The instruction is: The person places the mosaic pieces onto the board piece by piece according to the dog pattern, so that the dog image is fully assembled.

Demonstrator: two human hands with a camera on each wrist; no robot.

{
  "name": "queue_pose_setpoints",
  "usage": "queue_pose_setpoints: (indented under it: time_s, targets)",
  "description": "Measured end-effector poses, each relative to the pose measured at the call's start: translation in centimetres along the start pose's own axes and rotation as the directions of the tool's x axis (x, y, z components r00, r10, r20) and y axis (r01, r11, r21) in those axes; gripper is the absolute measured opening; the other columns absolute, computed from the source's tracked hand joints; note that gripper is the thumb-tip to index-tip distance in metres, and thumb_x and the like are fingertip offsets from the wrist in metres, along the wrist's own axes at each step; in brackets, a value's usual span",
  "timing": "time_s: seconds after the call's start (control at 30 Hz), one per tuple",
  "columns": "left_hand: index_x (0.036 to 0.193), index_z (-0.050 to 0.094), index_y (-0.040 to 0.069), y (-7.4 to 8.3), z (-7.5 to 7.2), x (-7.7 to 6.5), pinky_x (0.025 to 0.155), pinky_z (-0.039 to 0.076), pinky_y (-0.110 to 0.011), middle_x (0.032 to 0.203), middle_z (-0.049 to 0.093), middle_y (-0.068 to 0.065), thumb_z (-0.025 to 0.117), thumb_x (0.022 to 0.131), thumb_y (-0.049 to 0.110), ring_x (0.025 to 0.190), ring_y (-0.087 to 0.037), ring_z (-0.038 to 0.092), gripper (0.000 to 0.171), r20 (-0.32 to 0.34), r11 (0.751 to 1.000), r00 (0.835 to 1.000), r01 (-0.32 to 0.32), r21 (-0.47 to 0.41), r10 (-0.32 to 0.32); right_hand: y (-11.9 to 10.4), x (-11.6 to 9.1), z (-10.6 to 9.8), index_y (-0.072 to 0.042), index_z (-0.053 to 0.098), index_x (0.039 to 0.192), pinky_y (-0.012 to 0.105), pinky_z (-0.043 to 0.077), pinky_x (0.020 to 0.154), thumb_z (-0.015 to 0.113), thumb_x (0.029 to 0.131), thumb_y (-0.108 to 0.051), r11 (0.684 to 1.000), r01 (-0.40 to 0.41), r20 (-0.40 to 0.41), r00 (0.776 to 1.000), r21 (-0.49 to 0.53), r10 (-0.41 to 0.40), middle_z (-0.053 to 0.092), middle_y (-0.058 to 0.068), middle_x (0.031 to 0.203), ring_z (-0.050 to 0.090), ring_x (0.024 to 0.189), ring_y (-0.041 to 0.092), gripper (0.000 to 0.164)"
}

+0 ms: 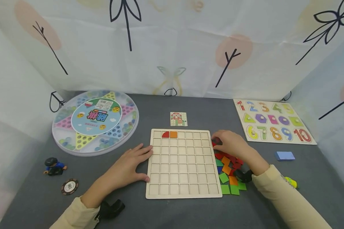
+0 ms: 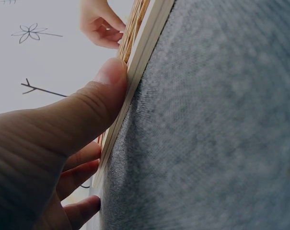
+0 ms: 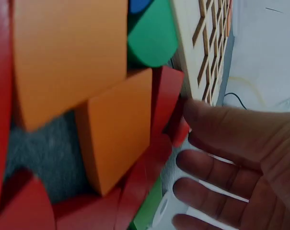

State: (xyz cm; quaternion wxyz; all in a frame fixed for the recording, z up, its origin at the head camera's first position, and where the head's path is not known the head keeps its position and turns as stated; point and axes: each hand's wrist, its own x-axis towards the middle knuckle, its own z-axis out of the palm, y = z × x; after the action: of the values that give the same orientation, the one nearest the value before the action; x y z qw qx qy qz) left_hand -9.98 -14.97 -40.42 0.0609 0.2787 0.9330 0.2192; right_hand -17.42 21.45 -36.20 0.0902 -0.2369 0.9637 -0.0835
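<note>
A pale wooden grid board (image 1: 185,163) lies flat in the middle of the table, with a red quarter-round piece (image 1: 166,134) and an orange square piece (image 1: 173,134) side by side in its top row. My left hand (image 1: 129,165) rests along the board's left edge, thumb and fingers spread; the left wrist view shows the thumb (image 2: 111,74) against the rim. My right hand (image 1: 232,143) reaches down past the board's upper right edge, over loose coloured pieces (image 1: 225,169). Its thumb tip is right at a red piece (image 3: 178,127), fingers loosely bent.
A small pattern card (image 1: 178,119) lies beyond the board. A round Chinese checkers board (image 1: 96,122) stands back left, a number puzzle (image 1: 275,121) back right. At left are a toy figure (image 1: 55,166) and a poker chip (image 1: 70,186); at right, a blue block (image 1: 285,156).
</note>
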Motion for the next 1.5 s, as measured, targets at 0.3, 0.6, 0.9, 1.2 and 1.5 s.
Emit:
queue_pose_setpoints:
  time_s: [0.3, 0.6, 0.9, 1.2, 1.5]
  targets:
    - [0.137, 0.037, 0.014, -0.1, -0.1, 0.0, 0.1, 0.021, -0.057, 0.144, 0.029, 0.001, 0.068, 0.062, 0.055, 0.134, -0.029, 0.019, 0.091, 0.003, 1.0, 1.0, 0.012, -0.002, -0.012, -0.3, 0.1, 0.3, -0.01, 0.064, 0.099, 0.032, 0.047, 0.061, 0.072, 0.074, -0.022, 0.999, -0.041, -0.014, 0.999, 0.008, 0.041, 0.06, 0.003, 0.091, 0.051, 0.07, 0.015, 0.029]
    - [0.137, 0.036, 0.013, 0.0, -0.3, -0.2, 0.1, 0.021, -0.057, 0.144, 0.029, 0.0, 0.069, 0.062, 0.053, 0.134, -0.029, 0.019, 0.091, 0.008, 1.0, 1.0, 0.009, -0.013, -0.009, -1.4, 1.2, -0.8, -0.011, 0.062, 0.091, 0.03, 0.044, 0.056, 0.07, 0.075, -0.023, 0.999, -0.05, -0.07, 0.996, -0.003, 0.049, 0.06, 0.001, 0.082, 0.051, 0.066, 0.014, 0.022]
    - [0.137, 0.036, 0.014, 0.0, 0.0, -0.2, 0.1, 0.021, -0.058, 0.144, 0.028, 0.001, 0.069, 0.063, 0.054, 0.134, -0.029, 0.018, 0.091, 0.006, 1.0, 1.0, 0.016, -0.019, -0.016, -7.0, 6.5, -0.7, -0.013, 0.062, 0.094, 0.026, 0.04, 0.051, 0.066, 0.078, -0.021, 0.999, 0.049, -0.033, 0.998, -0.023, -0.049, 0.057, -0.002, 0.079, 0.05, 0.064, 0.013, 0.018]
    - [0.138, 0.034, 0.016, 0.2, 0.0, 0.1, 0.101, 0.02, -0.057, 0.145, 0.027, 0.003, 0.069, 0.063, 0.053, 0.134, -0.027, 0.017, 0.091, 0.013, 1.0, 1.0, 0.003, -0.025, -0.003, -8.3, 8.4, 0.4, -0.016, 0.064, 0.094, 0.029, 0.041, 0.054, 0.066, 0.079, -0.022, 0.999, -0.001, 0.027, 1.0, -0.049, 0.002, 0.059, -0.004, 0.081, 0.05, 0.067, 0.014, 0.017]
    - [0.138, 0.035, 0.015, 0.2, -0.1, -0.1, 0.101, 0.019, -0.057, 0.145, 0.027, 0.002, 0.07, 0.063, 0.053, 0.134, -0.028, 0.017, 0.091, 0.016, 1.0, 1.0, 0.012, -0.026, -0.012, -8.9, 8.5, 0.4, -0.017, 0.064, 0.091, 0.029, 0.042, 0.054, 0.066, 0.079, -0.025, 0.999, -0.011, 0.033, 0.999, -0.052, 0.013, 0.059, -0.004, 0.079, 0.051, 0.067, 0.014, 0.014]
